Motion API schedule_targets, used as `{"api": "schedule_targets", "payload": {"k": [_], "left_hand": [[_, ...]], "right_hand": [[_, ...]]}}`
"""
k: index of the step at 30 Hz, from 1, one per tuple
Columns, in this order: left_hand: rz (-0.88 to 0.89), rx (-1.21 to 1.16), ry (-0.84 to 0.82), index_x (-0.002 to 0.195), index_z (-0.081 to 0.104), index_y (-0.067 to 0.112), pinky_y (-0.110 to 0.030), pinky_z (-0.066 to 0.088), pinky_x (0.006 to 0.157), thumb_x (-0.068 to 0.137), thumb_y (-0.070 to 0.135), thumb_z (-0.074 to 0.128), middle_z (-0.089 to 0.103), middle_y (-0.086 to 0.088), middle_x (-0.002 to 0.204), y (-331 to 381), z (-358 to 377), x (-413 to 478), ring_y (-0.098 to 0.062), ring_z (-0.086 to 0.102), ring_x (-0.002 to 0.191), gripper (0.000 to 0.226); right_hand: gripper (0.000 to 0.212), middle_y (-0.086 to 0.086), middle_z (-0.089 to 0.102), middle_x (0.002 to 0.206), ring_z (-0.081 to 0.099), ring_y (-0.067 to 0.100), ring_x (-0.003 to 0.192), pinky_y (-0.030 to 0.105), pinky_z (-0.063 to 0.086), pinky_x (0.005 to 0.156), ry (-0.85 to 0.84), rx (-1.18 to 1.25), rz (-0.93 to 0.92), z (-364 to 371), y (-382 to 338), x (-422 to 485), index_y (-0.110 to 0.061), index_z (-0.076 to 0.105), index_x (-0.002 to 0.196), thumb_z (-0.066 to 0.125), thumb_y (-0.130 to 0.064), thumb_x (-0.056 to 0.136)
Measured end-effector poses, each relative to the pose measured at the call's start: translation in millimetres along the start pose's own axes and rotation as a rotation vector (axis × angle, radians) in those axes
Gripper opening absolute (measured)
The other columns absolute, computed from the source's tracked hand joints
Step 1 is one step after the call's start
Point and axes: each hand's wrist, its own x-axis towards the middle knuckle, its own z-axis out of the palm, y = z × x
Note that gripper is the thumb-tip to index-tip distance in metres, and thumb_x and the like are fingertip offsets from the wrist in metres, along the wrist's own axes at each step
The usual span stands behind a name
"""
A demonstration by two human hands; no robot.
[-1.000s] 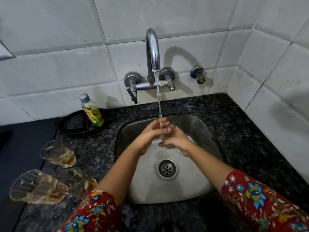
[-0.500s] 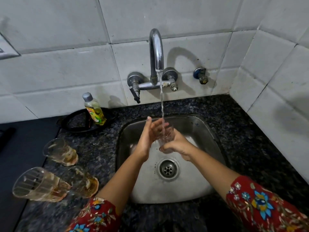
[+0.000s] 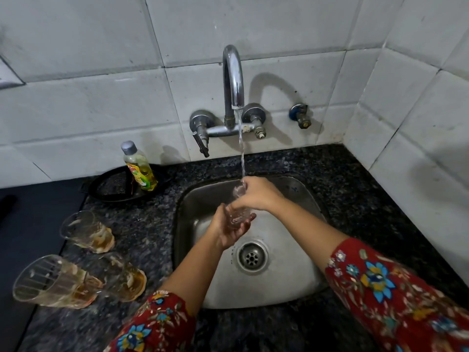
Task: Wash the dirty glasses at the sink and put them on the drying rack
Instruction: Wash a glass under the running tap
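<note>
- Clear glass (image 3: 238,214) held over the steel sink (image 3: 299,280), under the tap's (image 3: 233,77) running stream.
- Left hand (image 3: 228,231) cups the glass base from below, fingers curled round it.
- Right hand (image 3: 256,194) grips its upper part at the rim.
- Three dirty glasses (image 3: 87,232) with brownish residue on the granite counter (image 3: 355,199), left of the sink.
- Dish soap bottle (image 3: 139,166) stands in a black tray (image 3: 106,189).
</note>
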Motion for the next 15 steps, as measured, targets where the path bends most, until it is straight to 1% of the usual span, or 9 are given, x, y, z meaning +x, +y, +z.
{"api": "schedule_targets", "payload": {"k": [2, 4, 7, 9, 11, 13, 14, 15], "left_hand": [[-0.018, -0.056, -0.023, 0.098, 0.063, -0.001, -0.017, 0.047, 0.034, 0.097, 0.051, 0.034, 0.07, -0.023, 0.077, 0.2, -0.4, 3.9, -0.018, 0.061, 0.042, 0.059], [0.002, -0.108, -0.052, 0.096, 0.064, -0.002, -0.018, 0.049, 0.036, 0.096, 0.051, 0.038, 0.069, -0.022, 0.079, 1.2, 0.4, 5.6, -0.02, 0.065, 0.046, 0.059], [0.075, -0.118, -0.058, 0.098, 0.064, 0.0, -0.019, 0.053, 0.046, 0.097, 0.046, 0.037, 0.068, -0.017, 0.083, 5.4, 3.4, 0.0, -0.023, 0.068, 0.064, 0.053], [0.165, -0.053, -0.045, 0.098, 0.064, 0.006, -0.023, 0.052, 0.051, 0.098, 0.048, 0.034, 0.066, -0.011, 0.083, 11.0, 4.2, -5.4, -0.019, 0.062, 0.069, 0.052], [0.285, 0.155, 0.001, 0.098, 0.066, 0.01, -0.027, 0.05, 0.059, 0.095, 0.048, 0.044, 0.068, -0.007, 0.083, 15.9, 6.9, -13.5, -0.017, 0.061, 0.069, 0.044], [0.434, 0.48, 0.069, 0.101, 0.066, 0.012, -0.03, 0.049, 0.067, 0.088, 0.045, 0.059, 0.069, -0.005, 0.087, 15.5, 12.4, -21.9, -0.018, 0.063, 0.075, 0.036], [0.498, 0.642, 0.076, 0.105, 0.065, 0.012, -0.032, 0.051, 0.072, 0.085, 0.044, 0.065, 0.069, -0.005, 0.093, 14.0, 15.2, -24.5, -0.018, 0.064, 0.081, 0.038], [0.543, 0.777, 0.071, 0.111, 0.062, 0.012, -0.034, 0.053, 0.08, 0.081, 0.045, 0.069, 0.069, -0.005, 0.099, 12.0, 18.8, -27.5, -0.019, 0.065, 0.089, 0.045]], "right_hand": [[0.048, -0.003, 0.065, 0.085, 0.061, 0.017, 0.077, 0.026, 0.043, 0.058, 0.048, -0.058, -0.011, 5.3, -10.6, 8.9, -0.018, 0.063, 0.088, 0.081, -0.05, 0.057], [0.051, -0.001, 0.066, 0.082, 0.06, 0.015, 0.073, 0.024, 0.04, 0.053, 0.088, -0.098, -0.012, 7.4, -17.8, 14.2, -0.015, 0.065, 0.086, 0.081, -0.053, 0.055], [0.047, -0.002, 0.066, 0.079, 0.061, 0.015, 0.07, 0.024, 0.043, 0.054, 0.133, -0.043, -0.007, 3.8, -16.3, 5.8, -0.015, 0.065, 0.083, 0.081, -0.051, 0.057], [0.047, -0.004, 0.066, 0.083, 0.062, 0.013, 0.069, 0.026, 0.047, 0.058, 0.115, 0.057, -0.03, 1.0, -0.8, -8.6, -0.019, 0.061, 0.091, 0.083, -0.045, 0.059], [0.057, -0.003, 0.066, 0.094, 0.063, 0.014, 0.072, 0.031, 0.054, 0.062, 0.023, 0.11, -0.03, 0.9, 20.0, -23.9, -0.022, 0.052, 0.105, 0.085, -0.035, 0.06], [0.071, -0.002, 0.064, 0.103, 0.064, 0.016, 0.082, 0.035, 0.055, 0.071, -0.049, 0.004, 0.001, 8.3, 37.4, -33.7, -0.022, 0.041, 0.114, 0.086, -0.032, 0.059], [0.077, -0.002, 0.064, 0.102, 0.064, 0.016, 0.084, 0.035, 0.055, 0.072, -0.052, -0.028, 0.016, 15.0, 42.4, -35.5, -0.022, 0.038, 0.117, 0.086, -0.034, 0.059], [0.08, -0.003, 0.065, 0.099, 0.065, 0.015, 0.082, 0.035, 0.056, 0.071, -0.033, 0.001, 0.022, 22.8, 44.6, -35.3, -0.023, 0.036, 0.121, 0.085, -0.036, 0.059]]}}
